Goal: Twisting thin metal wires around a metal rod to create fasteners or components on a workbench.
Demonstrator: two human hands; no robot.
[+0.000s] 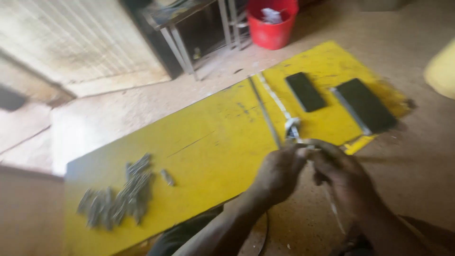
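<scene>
over yellow board (199,156), left hand (279,173) and right hand (339,175) both pinched on thin metal strip (277,104), grey metal pieces (121,194) piled well apart.

A long yellow board (208,147) is laid flat on a sandy, speckled floor (417,156), running from 7 o'clock up to 2 o'clock. At its 8 o'clock end a loose pile of small grey metal pieces (118,194) is spread, with one stray piece (167,177) just beside it at 3 o'clock; toward the 2 o'clock end two flat black rectangular slabs (305,91) (365,105) are set side by side, apart. A thin dark rod (264,111) and a pale metal strip (276,100) are laid across the board near its middle, close together.
</scene>
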